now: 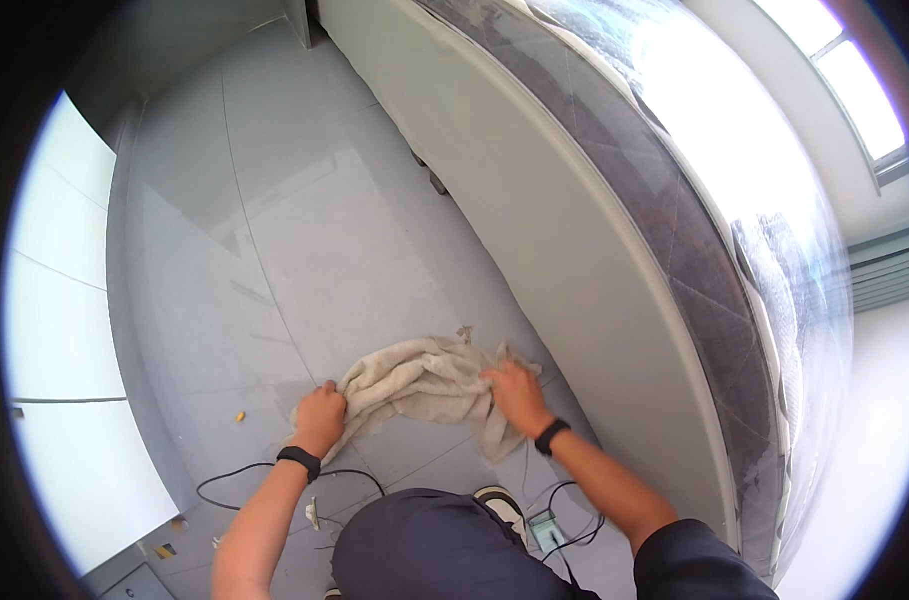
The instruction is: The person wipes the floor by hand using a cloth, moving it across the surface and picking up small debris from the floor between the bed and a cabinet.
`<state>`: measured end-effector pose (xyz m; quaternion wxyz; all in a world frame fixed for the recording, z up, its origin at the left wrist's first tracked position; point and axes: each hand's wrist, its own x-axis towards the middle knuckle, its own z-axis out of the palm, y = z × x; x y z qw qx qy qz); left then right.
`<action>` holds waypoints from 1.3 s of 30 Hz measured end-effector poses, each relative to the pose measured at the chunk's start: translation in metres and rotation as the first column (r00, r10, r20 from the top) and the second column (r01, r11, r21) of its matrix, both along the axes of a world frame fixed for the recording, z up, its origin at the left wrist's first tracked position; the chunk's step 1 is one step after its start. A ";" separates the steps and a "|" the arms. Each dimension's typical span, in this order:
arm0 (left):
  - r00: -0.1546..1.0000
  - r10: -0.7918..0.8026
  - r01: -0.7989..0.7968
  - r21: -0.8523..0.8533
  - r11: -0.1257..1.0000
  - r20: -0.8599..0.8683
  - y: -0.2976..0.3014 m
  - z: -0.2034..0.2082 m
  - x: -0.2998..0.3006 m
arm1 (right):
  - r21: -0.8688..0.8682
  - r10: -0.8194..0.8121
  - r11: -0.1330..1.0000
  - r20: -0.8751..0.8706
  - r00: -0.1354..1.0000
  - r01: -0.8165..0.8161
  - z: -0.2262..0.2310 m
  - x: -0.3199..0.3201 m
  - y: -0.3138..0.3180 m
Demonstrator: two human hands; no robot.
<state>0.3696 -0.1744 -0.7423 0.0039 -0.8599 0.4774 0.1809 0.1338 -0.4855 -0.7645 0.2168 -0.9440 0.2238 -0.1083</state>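
Note:
A crumpled beige cloth [415,375], like a towel or rag, lies bunched in an arc on the grey tiled floor in front of me. At its left end, my left hand [321,415] is closed on the fabric, fingers curled into it. Toward the right end, close to the bed base, my right hand [518,398] grips the cloth too, and a loose flap hangs below it. Both wrists wear black bands. A small scrap of debris [465,333] sits at the cloth's far edge.
On the right stands a bed with a pale base [575,230] and a plastic-wrapped mattress [715,290]. White cabinet fronts [65,300] line the left. A black cable [220,478], a pale green power strip [548,532] and a small yellow bit [241,416] lie on the floor near me.

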 end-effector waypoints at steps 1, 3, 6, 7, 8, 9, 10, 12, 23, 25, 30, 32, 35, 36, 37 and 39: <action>1.000 -0.005 0.005 -0.009 1.000 0.003 -0.003 -0.002 -0.001 | -0.025 -0.018 0.999 0.066 0.998 0.020 -0.003 0.008 -0.013; 0.999 -0.031 0.030 -0.037 0.999 -0.011 -0.018 -0.014 -0.005 | -0.056 -0.042 0.997 0.113 0.993 0.049 -0.006 0.032 -0.038; 1.000 -0.020 0.020 -0.017 1.000 0.006 0.007 -0.005 -0.002 | 0.060 -0.061 0.996 -0.077 0.995 0.065 0.003 0.040 0.016; 1.000 -0.011 0.011 -0.019 1.000 0.009 0.012 0.001 0.000 | 0.063 -0.049 0.997 -0.069 0.996 0.053 0.010 0.030 0.037; 1.000 -0.006 0.006 -0.022 1.000 0.012 0.015 0.003 0.000 | 0.123 -0.008 0.992 -0.064 0.998 0.016 0.015 0.020 0.049; 1.000 0.013 -0.013 0.008 1.000 0.003 0.019 0.005 -0.001 | 0.184 0.034 0.983 -0.057 0.998 -0.023 0.018 0.017 0.054; 1.000 0.010 -0.010 0.009 1.000 -0.009 0.004 0.003 -0.003 | 0.102 0.078 0.992 0.035 0.996 -0.081 0.008 0.016 0.026; 1.000 0.000 -0.001 -0.034 0.999 -0.018 -0.015 -0.009 -0.007 | 0.121 -0.025 0.992 -0.032 0.999 0.029 0.012 0.052 -0.045; 0.992 0.068 -0.067 0.015 0.998 -0.107 -0.018 -0.003 -0.005 | -0.103 0.013 0.994 -0.039 0.999 -0.017 0.001 0.050 -0.013; 0.995 0.038 -0.038 -0.008 0.999 -0.092 -0.020 -0.001 -0.006 | -0.296 -0.111 0.953 -0.164 0.980 0.058 0.018 0.079 -0.023; 0.995 0.086 -0.083 0.049 0.995 -0.050 0.015 0.002 0.000 | -0.212 0.157 0.949 -0.327 0.932 -0.235 0.005 0.035 0.071; 0.996 0.062 -0.059 0.036 0.998 -0.068 0.000 -0.001 -0.004 | -0.350 0.158 0.902 -0.278 0.947 -0.253 0.007 0.050 0.026; 0.992 0.101 -0.102 -0.011 0.995 -0.079 -0.020 -0.004 -0.009 | -0.456 -0.001 0.882 -0.244 0.970 -0.114 0.010 0.081 -0.024; 0.994 0.087 -0.090 -0.041 0.995 -0.066 -0.024 -0.008 -0.012 | -0.414 -0.048 0.909 -0.228 0.973 -0.052 0.012 0.082 -0.023; 0.996 0.070 -0.075 -0.072 0.995 -0.059 -0.025 -0.011 -0.013 | -0.370 -0.099 0.929 -0.219 0.971 0.011 0.016 0.082 -0.019; 0.992 0.118 -0.119 -0.021 0.993 -0.033 0.004 -0.006 -0.006 | -0.319 -0.002 0.941 -0.348 0.937 -0.116 0.016 0.046 0.053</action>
